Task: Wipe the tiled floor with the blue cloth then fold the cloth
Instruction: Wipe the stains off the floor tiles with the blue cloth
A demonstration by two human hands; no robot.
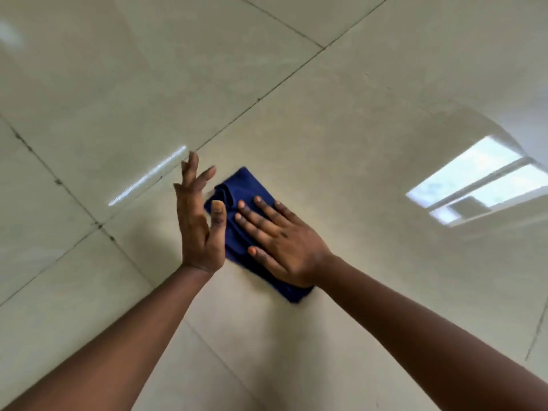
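A dark blue cloth (241, 188), folded into a small rectangle, lies flat on the glossy beige tiled floor (341, 137) in the middle of the view. My right hand (278, 238) presses down on it with straight, spread fingers and covers its near half. My left hand (198, 221) is raised on edge just left of the cloth, fingers straight and apart, holding nothing; whether it touches the cloth is unclear. The cloth's near corner (296, 295) shows below my right wrist.
Dark grout lines (258, 100) cross the floor diagonally. A window's bright reflection (480, 179) shines on the tiles at the right, and a thin light streak (148, 176) at the left.
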